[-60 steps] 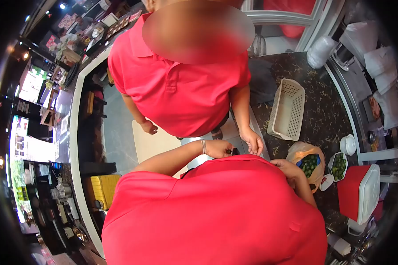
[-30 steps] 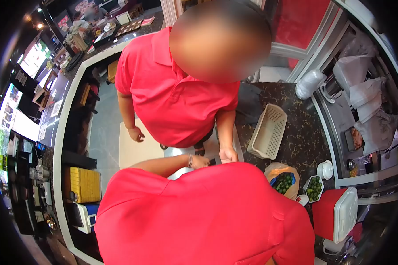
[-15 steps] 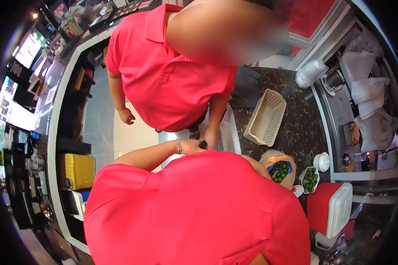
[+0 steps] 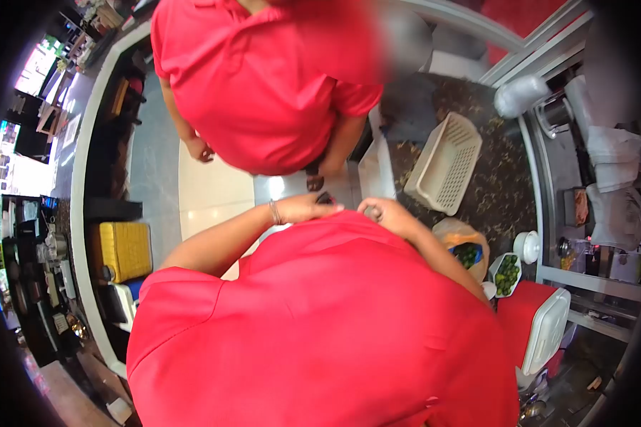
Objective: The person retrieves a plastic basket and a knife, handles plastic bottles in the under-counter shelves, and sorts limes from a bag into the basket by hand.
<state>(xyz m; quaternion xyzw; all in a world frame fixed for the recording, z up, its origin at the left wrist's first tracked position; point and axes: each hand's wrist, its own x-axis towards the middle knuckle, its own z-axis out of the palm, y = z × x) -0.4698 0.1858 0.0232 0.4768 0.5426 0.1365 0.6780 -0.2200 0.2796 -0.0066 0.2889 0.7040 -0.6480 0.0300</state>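
My left hand [image 4: 300, 208], with bracelets at the wrist, is in front of my red shirt [image 4: 320, 320], closed around a small black object [image 4: 324, 198]. Just to its right is my right hand [image 4: 394, 215], its fingers curled round a small greyish thing [image 4: 372, 213] that I cannot make out. The two hands are apart, and the shirt hides part of both. Limes [image 4: 467, 253] in an orange-tinted plastic bag and more limes [image 4: 507, 275] in a white bowl are beyond my right forearm.
A co-worker in a red shirt [image 4: 256, 92] stands facing me, one hand [image 4: 204, 151] hanging at the left. A beige basket [image 4: 445, 164] lies on the dark counter [image 4: 502, 164]. A red cooler [image 4: 516, 313] is at the right, a yellow crate [image 4: 123, 250] at the left.
My right hand has come out from behind my shirt, beside my left hand. The co-worker's hand has drawn away from my left hand. The view has shifted, so the co-worker appears higher.
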